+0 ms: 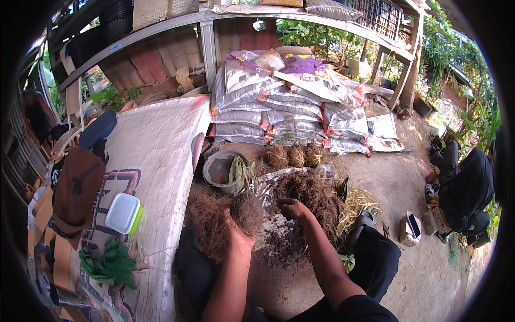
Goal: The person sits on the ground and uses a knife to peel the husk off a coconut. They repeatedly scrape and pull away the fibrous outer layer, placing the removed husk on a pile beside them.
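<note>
My left hand [238, 230] cups a round ball of brown root fibre [247, 212] from below. Loose brown fibre [207, 225] lies to its left. My right hand [293, 208] is at the edge of a large heap of fibrous roots [322, 199], with its fingers curled; whether it pinches anything is not clear. Dark crumbled soil [283, 241] is spread on a silvery plastic sheet [267, 189] beneath. Leafy green stems [239, 171] droop over the rim of a grey basin [213, 162], just above the left-hand ball. Several finished-looking fibre balls [297, 156] sit in a row behind the heap.
Filled plastic sacks [241, 118] are stacked at the back. On the left, a cloth-covered board [157, 133] bears a lidded plastic box [122, 212] and green cloth [108, 263]. Straw [364, 199] lies beside my right foot. A phone [413, 225] rests on a block near another seated person [466, 189].
</note>
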Demonstrator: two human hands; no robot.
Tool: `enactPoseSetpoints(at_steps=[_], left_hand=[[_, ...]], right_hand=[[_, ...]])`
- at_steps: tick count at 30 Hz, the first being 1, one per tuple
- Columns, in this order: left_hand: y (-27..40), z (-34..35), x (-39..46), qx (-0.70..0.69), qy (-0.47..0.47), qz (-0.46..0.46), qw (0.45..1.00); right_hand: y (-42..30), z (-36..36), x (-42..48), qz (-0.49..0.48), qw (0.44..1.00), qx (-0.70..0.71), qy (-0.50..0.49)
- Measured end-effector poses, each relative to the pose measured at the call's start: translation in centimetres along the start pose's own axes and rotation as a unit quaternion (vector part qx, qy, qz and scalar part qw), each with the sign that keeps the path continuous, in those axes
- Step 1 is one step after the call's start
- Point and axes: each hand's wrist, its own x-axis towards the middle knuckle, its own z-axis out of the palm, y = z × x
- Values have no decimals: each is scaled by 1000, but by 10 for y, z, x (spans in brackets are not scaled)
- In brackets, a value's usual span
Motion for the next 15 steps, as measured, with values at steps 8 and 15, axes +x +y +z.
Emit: enactPoseSetpoints(at_steps=[8, 15], left_hand=[[3, -1, -3, 9, 13, 14, 1000], [-4, 12, -3, 13, 36, -2, 999]], right_hand=[[-43, 16, -16, 28, 972, -235, 0], [-36, 8, -16, 9, 970, 227, -82]])
